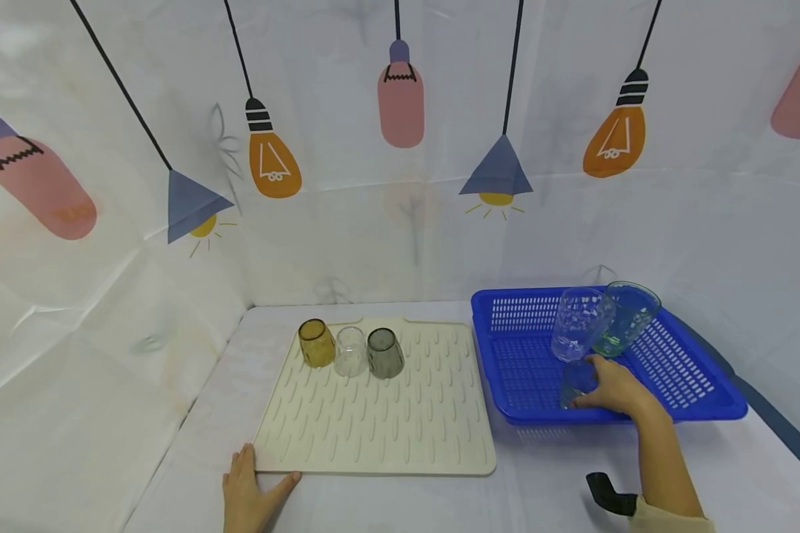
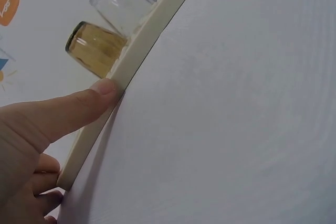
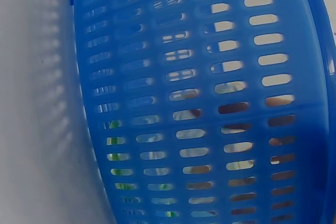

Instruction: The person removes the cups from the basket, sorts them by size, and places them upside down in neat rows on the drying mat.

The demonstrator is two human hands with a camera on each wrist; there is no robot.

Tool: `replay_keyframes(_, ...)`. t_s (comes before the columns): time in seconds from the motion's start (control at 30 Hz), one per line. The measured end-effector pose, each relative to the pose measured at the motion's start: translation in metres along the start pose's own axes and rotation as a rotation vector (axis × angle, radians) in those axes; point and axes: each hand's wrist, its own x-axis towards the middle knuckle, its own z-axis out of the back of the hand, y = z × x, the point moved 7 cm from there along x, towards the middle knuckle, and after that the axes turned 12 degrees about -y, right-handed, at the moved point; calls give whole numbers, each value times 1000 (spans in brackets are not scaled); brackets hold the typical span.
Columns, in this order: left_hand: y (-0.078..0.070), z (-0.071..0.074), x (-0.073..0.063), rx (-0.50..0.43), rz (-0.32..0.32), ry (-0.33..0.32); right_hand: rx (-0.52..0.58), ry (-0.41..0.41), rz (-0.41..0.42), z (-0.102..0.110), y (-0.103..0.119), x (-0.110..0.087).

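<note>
At the near left corner of a cream drying mat [image 1: 380,437], my left hand [image 1: 250,492] is spread, thumb against the front edge and fingers along the left side. In the left wrist view the thumb [image 2: 86,103] lies straight on the mat's edge. My right hand [image 1: 610,385] reaches into a blue plastic basket [image 1: 527,414] and grips a small clear glass [image 1: 572,381] between thumb and fingers. Behind it, a tall clear glass [image 1: 573,326] and a greenish glass [image 1: 630,318] lean in the basket. The basket wall hides the right hand's grip in the right wrist view.
Along the mat's back left stand an amber glass [image 1: 317,344], a clear glass [image 1: 351,354] and a grey glass [image 1: 385,354], side by side. A white table [image 1: 373,507] carries mat and basket. A lamp-patterned sheet [image 1: 347,237] hangs behind.
</note>
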Motion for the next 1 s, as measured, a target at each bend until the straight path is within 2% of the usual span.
replay_keyframes(0.17,-8,1,1,-61,6,-2,40,-98,48,2,3,-4)
replay_keyframes(0.33,-21,4,2,-99,-38,-75,84,-167,70,5,6,-8)
replay_keyframes(0.53,-38,1,3,-213,-33,-132,202,-243,44,10,12,-14)
replay_keyframes(0.77,-72,1,0,-349,-133,-242,397,-311,39,7,25,-21)
replay_keyframes(0.87,-84,-3,1,-410,-160,-252,475,-373,74,0,19,-18)
replay_keyframes(1.0,-105,-9,2,-493,-224,-241,542,-480,156,-35,-34,9)
